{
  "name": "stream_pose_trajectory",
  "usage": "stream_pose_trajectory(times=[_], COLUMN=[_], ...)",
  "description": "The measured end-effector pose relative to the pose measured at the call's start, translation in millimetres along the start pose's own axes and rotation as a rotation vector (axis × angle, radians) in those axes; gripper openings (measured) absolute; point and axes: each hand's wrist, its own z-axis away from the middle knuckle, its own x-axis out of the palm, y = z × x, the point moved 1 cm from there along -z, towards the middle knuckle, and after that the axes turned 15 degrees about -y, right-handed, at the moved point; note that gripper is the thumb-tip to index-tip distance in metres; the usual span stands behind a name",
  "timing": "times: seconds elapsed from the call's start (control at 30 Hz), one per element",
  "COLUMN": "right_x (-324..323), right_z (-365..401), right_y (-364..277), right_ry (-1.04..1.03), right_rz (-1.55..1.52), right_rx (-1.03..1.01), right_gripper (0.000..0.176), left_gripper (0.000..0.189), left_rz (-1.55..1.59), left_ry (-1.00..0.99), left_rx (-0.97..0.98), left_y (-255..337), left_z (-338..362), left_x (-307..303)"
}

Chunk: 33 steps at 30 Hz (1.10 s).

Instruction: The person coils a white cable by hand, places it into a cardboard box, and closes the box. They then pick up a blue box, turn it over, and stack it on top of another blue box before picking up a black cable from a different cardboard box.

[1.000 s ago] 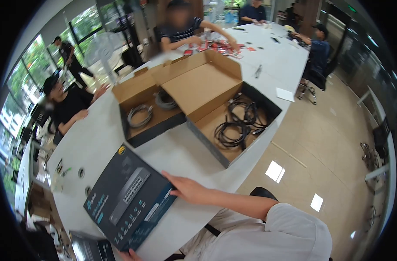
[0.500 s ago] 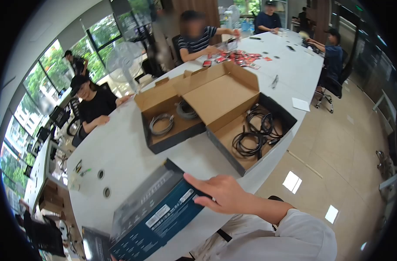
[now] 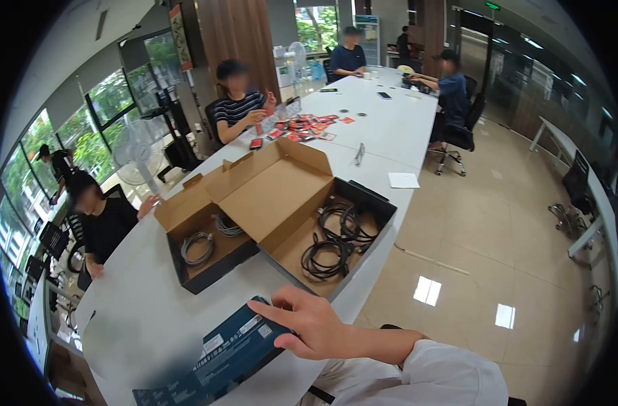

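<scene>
A dark blue product box [image 3: 231,352] with white labels and printed text stands low in front of me. My right hand [image 3: 309,325] grips its right end, fingers on the upper edge and thumb lower down on the labelled side. A smear covers part of the box's far side. My left hand is out of view. Just beyond are two open cardboard boxes with their lids up. The nearer box [image 3: 364,260] holds coiled black cables [image 3: 329,254]. In the farther-left box [image 3: 217,271] lie coiled grey cables [image 3: 198,249].
The long white table [image 3: 383,159] carries a pile of red packets [image 3: 302,126], a white sheet [image 3: 403,180] and a phone [image 3: 384,95]. Several people sit around it, one in black [image 3: 109,220] at the left. A fan [image 3: 136,145] stands behind.
The view has swung right and up, so the table's things appear farther left. The blue box sits lower and shows less of its top. My right hand keeps its hold.
</scene>
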Motion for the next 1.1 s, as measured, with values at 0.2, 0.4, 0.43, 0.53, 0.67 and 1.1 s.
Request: stream_pose_trajectory(times=[0.2,0.4,0.43,0.53,0.67,1.1], right_x=[22.5,42.7,44.1,39.8,31.0,78.1], right_z=[-32.1,-48.5,-49.4,-53.8,-64.7,-111.7], right_y=[23.0,39.6,40.4,43.5,31.0,-29.3], right_ry=[0.052,0.022,0.021,0.019,0.144,-0.196], right_rz=[-0.246,-0.545,-0.544,-0.495,-0.139,0.340], right_rx=[-0.012,0.091,0.098,0.121,0.087,-0.208], right_gripper=[0.043,0.039,0.039,0.036,0.033,0.038], left_gripper=[0.046,0.047,0.046,0.043,0.038,0.054], left_rz=[0.067,0.077,0.105,0.193,0.370,1.271], left_ry=[0.046,-0.005,0.006,0.002,0.030,-0.168], left_rx=[-0.050,-0.121,-0.080,0.035,0.173,0.062], left_y=[23.5,78.0,68.0,56.4,63.6,88.3], left_z=[-41.0,-65.7,-69.4,-80.6,-92.5,-101.8], left_x=[13.7,19.6,23.3,31.1,38.1,52.8])
